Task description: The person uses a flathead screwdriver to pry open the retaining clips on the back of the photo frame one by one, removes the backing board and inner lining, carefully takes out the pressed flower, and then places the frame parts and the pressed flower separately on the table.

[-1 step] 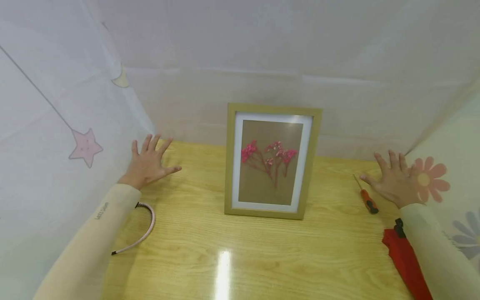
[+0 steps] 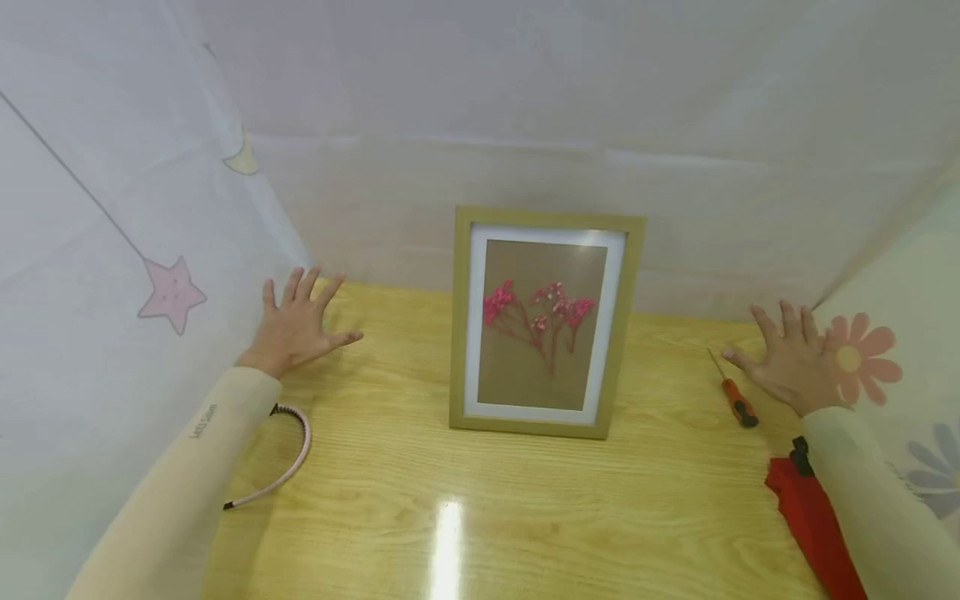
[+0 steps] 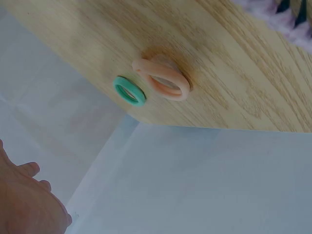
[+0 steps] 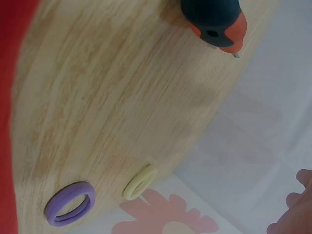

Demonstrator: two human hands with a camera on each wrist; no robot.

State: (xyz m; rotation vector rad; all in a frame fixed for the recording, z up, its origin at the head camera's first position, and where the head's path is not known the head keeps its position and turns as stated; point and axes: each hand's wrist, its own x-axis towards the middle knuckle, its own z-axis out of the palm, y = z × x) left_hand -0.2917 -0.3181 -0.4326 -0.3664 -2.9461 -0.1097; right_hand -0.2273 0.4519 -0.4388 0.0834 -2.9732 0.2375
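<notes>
A wooden picture frame (image 2: 542, 321) with pressed pink flowers stands upright at the middle of the wooden table (image 2: 450, 500). My left hand (image 2: 300, 321) is open, fingers spread, over the table's far left corner. In the left wrist view a peach ring (image 3: 163, 80) and a green ring (image 3: 129, 90) lie near the table edge there. My right hand (image 2: 787, 358) is open too, fingers spread, just right of an orange-handled screwdriver (image 2: 735, 396). The right wrist view shows the screwdriver handle (image 4: 214, 19), a purple ring (image 4: 70, 204) and a yellow ring (image 4: 140, 182). Neither hand holds anything.
A pink headband (image 2: 281, 462) lies beside my left forearm. A red folded umbrella (image 2: 813, 521) lies at the front right. White cloth walls with a star (image 2: 171, 293) and a flower print (image 2: 855, 358) close in the table on three sides.
</notes>
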